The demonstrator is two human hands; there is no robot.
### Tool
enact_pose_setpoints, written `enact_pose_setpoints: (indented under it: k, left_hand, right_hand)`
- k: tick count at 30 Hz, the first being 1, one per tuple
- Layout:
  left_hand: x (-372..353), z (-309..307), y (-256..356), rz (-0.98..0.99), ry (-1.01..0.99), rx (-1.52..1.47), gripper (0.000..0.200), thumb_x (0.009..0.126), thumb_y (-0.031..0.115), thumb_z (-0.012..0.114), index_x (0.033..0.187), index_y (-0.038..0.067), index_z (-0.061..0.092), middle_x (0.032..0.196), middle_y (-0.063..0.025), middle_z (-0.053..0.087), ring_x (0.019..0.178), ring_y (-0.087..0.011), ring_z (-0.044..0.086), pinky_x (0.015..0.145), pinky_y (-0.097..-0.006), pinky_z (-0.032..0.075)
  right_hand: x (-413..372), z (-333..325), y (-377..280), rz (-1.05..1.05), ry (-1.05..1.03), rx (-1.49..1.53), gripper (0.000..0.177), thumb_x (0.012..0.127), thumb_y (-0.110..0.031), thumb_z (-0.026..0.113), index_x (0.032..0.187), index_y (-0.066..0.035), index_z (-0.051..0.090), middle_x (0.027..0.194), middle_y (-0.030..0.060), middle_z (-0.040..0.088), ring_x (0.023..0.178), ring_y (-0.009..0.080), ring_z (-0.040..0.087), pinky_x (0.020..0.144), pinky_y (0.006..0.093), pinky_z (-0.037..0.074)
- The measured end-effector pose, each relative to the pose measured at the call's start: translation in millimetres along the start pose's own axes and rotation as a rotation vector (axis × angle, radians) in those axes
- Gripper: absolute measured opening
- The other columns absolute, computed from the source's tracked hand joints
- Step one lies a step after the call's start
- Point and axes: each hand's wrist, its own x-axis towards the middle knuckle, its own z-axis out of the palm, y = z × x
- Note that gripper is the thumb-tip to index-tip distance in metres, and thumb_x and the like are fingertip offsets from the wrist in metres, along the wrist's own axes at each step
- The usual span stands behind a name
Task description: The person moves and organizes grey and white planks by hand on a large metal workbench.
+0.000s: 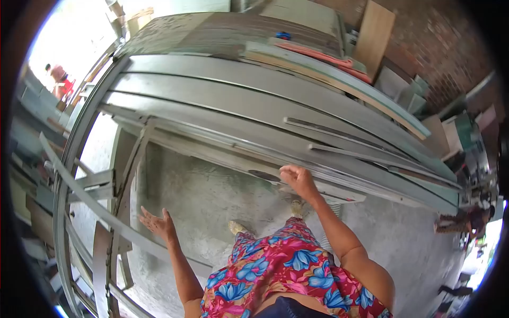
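Observation:
My left hand (159, 224) is in the air over the floor, its fingers spread and nothing in them. A long grey strip (124, 229), which looks curved in this view, runs below it and behind my left forearm. My right hand (299, 181) is by the near edge of a long metal machine table (212, 87). Its fingers are drawn together and curled, with no object showing in them. Two narrow strips (344, 133) lie lengthwise on the right part of the table, beyond my right hand.
Long boards (339, 79) and an orange-red piece (323, 55) lie along the table's far side. A metal frame with a support arm (124, 183) stands at left. A wooden panel (374, 34) leans near the brick wall (442, 47). People are visible far left and far right.

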Motion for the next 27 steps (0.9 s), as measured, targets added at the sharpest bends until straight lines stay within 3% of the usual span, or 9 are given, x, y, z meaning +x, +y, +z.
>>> enact_pose_setpoints:
  k: [2,5,8,11,15,17,20,23,27]
  left_hand:
    - [13,10,11,0.184,-0.020,-0.162,0.071,0.073,0.011,0.067,0.136,0.005,0.033,0.139,-0.0252,0.029,0.129,-0.0410,0.027,0.105,-0.0445,0.024]
    - [-51,20,116,0.327,-0.156,-0.236,0.064,0.073,0.008,0.066,0.132,0.003,0.038,0.135,-0.0258,0.033,0.126,-0.0400,0.032,0.104,-0.0427,0.027]
    - [-95,43,193,0.416,-0.270,-0.346,0.060,0.074,0.007,0.065,0.129,0.002,0.040,0.133,-0.0254,0.036,0.125,-0.0390,0.033,0.102,-0.0414,0.030]
    - [-143,73,263,0.470,-0.326,-0.427,0.058,0.074,0.005,0.064,0.127,0.001,0.042,0.130,-0.0249,0.039,0.124,-0.0387,0.035,0.101,-0.0410,0.031]
    - [-190,88,342,0.522,-0.378,-0.458,0.057,0.074,0.006,0.064,0.126,0.002,0.043,0.128,-0.0238,0.041,0.122,-0.0380,0.038,0.100,-0.0409,0.033]
    - [-207,90,365,0.546,-0.376,-0.459,0.057,0.073,0.005,0.065,0.126,0.002,0.043,0.128,-0.0235,0.041,0.120,-0.0376,0.040,0.099,-0.0407,0.035]
    - [-227,87,379,0.546,-0.410,-0.452,0.055,0.073,0.006,0.065,0.124,0.004,0.045,0.126,-0.0212,0.045,0.119,-0.0363,0.042,0.098,-0.0399,0.036]
    - [-232,88,371,0.535,-0.453,-0.427,0.051,0.074,0.008,0.065,0.122,0.004,0.047,0.123,-0.0194,0.048,0.116,-0.0355,0.045,0.097,-0.0386,0.038]
    - [-234,81,357,0.465,-0.491,-0.425,0.049,0.075,0.011,0.064,0.121,0.005,0.048,0.120,-0.0177,0.050,0.111,-0.0349,0.048,0.094,-0.0378,0.040]
  right_hand:
    - [0,-12,-10,-0.032,0.142,-0.043,0.020,0.079,-0.017,0.065,0.096,-0.005,0.064,0.091,0.0131,0.067,0.079,0.0220,0.066,0.069,0.0313,0.050]
    - [-10,-107,56,-0.081,0.338,0.061,0.018,0.079,-0.013,0.064,0.094,-0.005,0.064,0.087,0.0115,0.065,0.076,0.0233,0.066,0.066,0.0309,0.050]
    - [-8,-175,108,-0.054,0.450,-0.137,0.022,0.078,-0.013,0.064,0.099,-0.006,0.063,0.091,0.0104,0.063,0.082,0.0255,0.063,0.072,0.0334,0.049]
    - [-5,-248,168,-0.105,0.500,-0.403,0.030,0.077,-0.013,0.066,0.106,-0.009,0.061,0.101,0.0084,0.059,0.097,0.0260,0.057,0.082,0.0355,0.046]
    - [-4,-306,206,0.004,0.480,-0.573,0.037,0.074,-0.014,0.069,0.110,-0.012,0.058,0.109,0.0057,0.055,0.109,0.0258,0.049,0.091,0.0397,0.040]
    - [-5,-321,219,0.082,0.428,-0.638,0.040,0.073,-0.014,0.070,0.111,-0.013,0.058,0.111,0.0046,0.054,0.110,0.0251,0.047,0.092,0.0410,0.039]
    - [-5,-336,237,0.008,0.388,-0.655,0.035,0.069,-0.014,0.073,0.102,-0.012,0.062,0.104,0.0046,0.056,0.102,0.0253,0.052,0.088,0.0417,0.039]
    - [0,-345,242,-0.066,0.344,-0.581,0.028,0.066,-0.013,0.073,0.094,-0.011,0.065,0.095,0.0067,0.058,0.094,0.0270,0.055,0.083,0.0392,0.042]
    - [-4,-347,239,-0.114,0.352,-0.587,0.028,0.068,-0.011,0.072,0.095,-0.009,0.064,0.094,0.0103,0.057,0.092,0.0296,0.055,0.080,0.0400,0.042]
